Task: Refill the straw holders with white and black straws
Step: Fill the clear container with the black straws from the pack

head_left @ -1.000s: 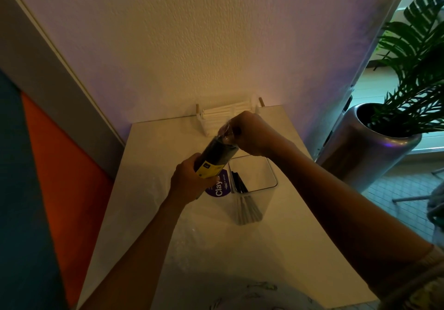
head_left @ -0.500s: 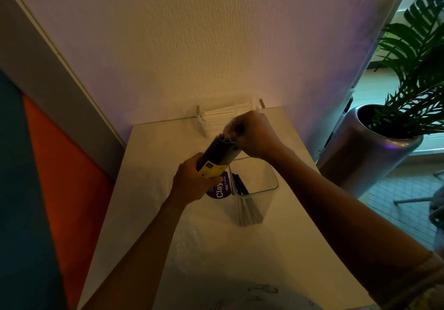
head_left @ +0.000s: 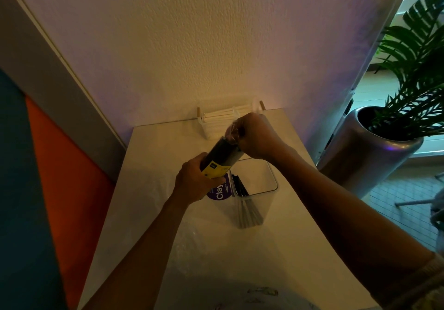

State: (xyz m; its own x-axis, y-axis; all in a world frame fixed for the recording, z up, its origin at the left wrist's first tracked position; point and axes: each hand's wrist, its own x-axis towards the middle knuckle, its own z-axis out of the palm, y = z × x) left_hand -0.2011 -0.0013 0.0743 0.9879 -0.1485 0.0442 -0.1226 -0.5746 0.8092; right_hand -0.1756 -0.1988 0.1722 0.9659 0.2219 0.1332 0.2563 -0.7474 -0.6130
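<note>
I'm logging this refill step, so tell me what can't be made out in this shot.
Head view only:
- Pack of black straws: its far end is covered by the right hand, so whether it is open cannot be told.
- Purple label: partly hidden by the left hand.
- White straws: their right part is behind the right hand.

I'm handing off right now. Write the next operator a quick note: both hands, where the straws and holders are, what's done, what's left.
Left hand grips the yellow-labelled end of the plastic-wrapped pack of black straws.
Right hand pinches the wrap at the pack's far end; whether it is open yet cannot be told.
Clear square holder, beneath the pack, has a few black straws.
White holder by the wall holds white straws.
Left: unwrap, load black straws.
</note>
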